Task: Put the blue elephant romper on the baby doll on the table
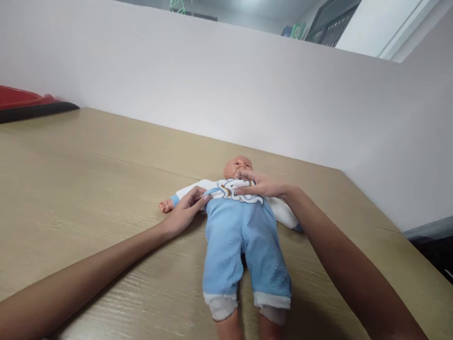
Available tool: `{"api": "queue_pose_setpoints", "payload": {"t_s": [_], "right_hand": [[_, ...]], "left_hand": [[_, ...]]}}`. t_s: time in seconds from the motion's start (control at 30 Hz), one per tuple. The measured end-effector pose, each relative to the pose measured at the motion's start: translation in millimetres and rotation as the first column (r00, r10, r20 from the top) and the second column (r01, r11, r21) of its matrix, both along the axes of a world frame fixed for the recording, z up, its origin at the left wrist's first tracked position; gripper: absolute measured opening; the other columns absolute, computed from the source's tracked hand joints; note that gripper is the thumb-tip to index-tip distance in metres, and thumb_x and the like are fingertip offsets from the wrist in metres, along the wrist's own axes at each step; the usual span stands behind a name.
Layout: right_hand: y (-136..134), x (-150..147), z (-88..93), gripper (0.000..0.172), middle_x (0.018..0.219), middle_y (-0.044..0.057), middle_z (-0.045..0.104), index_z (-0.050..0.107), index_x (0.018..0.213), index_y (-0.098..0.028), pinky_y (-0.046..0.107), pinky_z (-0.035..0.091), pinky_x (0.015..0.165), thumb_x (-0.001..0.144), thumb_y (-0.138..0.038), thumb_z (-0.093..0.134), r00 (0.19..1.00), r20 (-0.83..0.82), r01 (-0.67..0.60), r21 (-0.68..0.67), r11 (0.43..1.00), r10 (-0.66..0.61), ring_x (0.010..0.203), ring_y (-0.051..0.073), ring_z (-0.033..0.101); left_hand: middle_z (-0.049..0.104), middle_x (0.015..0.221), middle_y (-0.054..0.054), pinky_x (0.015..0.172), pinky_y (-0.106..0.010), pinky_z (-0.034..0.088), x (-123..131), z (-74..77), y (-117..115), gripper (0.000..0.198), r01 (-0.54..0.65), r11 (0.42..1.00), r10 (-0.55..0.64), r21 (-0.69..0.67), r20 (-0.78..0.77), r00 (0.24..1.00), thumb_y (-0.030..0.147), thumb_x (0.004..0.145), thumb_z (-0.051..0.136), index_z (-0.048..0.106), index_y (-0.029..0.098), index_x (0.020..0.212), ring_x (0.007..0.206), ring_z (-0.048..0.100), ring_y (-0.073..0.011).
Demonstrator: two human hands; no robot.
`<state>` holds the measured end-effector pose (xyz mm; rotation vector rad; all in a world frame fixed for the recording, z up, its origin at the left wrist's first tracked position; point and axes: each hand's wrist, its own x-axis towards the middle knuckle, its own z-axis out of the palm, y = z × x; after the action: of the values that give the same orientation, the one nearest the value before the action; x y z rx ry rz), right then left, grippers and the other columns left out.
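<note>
A baby doll (239, 165) lies on its back on the wooden table, its head away from me and its legs toward me. It wears light blue overalls (226, 231) over a white long-sleeved top with blue cuffs. A cartoon animal patch (231, 189) is on the chest. My left hand (189, 208) is at the doll's side, thumb and fingers closed on the edge of the overalls near the armpit. My right hand (264, 184) rests over the upper chest near the chin, its thumb and fingers apart. It covers part of the patch and the neckline.
The table (106, 189) meets a white wall (212, 85) at the back. A red and black object (31, 104) sits at the far left. A window opening (247, 16) is above the wall. Something dark (433, 245) stands beyond the table's right edge.
</note>
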<state>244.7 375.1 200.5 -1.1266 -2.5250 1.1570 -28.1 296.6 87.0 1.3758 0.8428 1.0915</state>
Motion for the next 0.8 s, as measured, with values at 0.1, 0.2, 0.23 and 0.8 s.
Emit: {"api": "queue_pose_setpoints", "payload": {"t_s": [0.1, 0.2, 0.23, 0.8], "right_hand": [[-4.9, 3.0, 7.5, 0.052, 0.121, 0.007, 0.066, 0.064, 0.116, -0.021, 0.035, 0.046, 0.091, 0.087, -0.062, 0.077, 0.992, 0.118, -0.058, 0.045, 0.997, 0.053, 0.109, 0.026, 0.059], [-6.0, -8.7, 15.9, 0.049, 0.125, 0.01, 0.07, 0.068, 0.121, -0.021, 0.036, 0.049, 0.094, 0.094, -0.062, 0.071, 0.981, 0.192, -0.034, 0.139, 0.99, 0.007, 0.111, 0.027, 0.064], [-3.7, -17.2, 17.0, 0.045, 0.123, 0.011, 0.072, 0.068, 0.121, -0.021, 0.036, 0.051, 0.093, 0.098, -0.06, 0.066, 0.983, 0.182, -0.001, 0.197, 0.98, -0.035, 0.11, 0.027, 0.066], [60.7, -120.1, -28.7, 0.033, 0.115, 0.005, 0.071, 0.065, 0.114, -0.021, 0.033, 0.05, 0.09, 0.082, -0.021, 0.069, 0.927, -0.149, -0.3, 0.253, 0.92, 0.344, 0.103, 0.021, 0.065]], "left_hand": [[0.068, 0.096, -0.001, 0.089, -0.033, 0.05, 2.3, -4.3, 1.4, 0.032, -0.172, 0.984, 0.17, 0.038, 0.049, 0.984, 0.053, 0.1, 0.066, 0.058, 0.023, 0.104, 0.091, 0.064, -0.0195], [0.067, 0.091, 0.001, 0.088, -0.031, 0.05, 6.3, -7.9, -0.1, 0.028, -0.265, 0.959, 0.263, 0.097, 0.036, 0.964, 0.051, 0.103, 0.064, 0.057, 0.024, 0.109, 0.088, 0.064, -0.0182], [0.067, 0.091, 0.001, 0.088, -0.031, 0.049, 7.9, -8.5, -1.3, 0.027, -0.282, 0.952, 0.28, 0.118, 0.032, 0.959, 0.05, 0.104, 0.063, 0.057, 0.025, 0.109, 0.088, 0.063, -0.0178], [0.058, 0.094, 0.0, 0.077, -0.028, 0.044, 9.4, -10.1, -19.5, 0.03, -0.272, 0.939, 0.281, 0.209, -0.017, 0.959, 0.054, 0.104, 0.062, 0.061, 0.024, 0.109, 0.083, 0.054, -0.0164]]}}
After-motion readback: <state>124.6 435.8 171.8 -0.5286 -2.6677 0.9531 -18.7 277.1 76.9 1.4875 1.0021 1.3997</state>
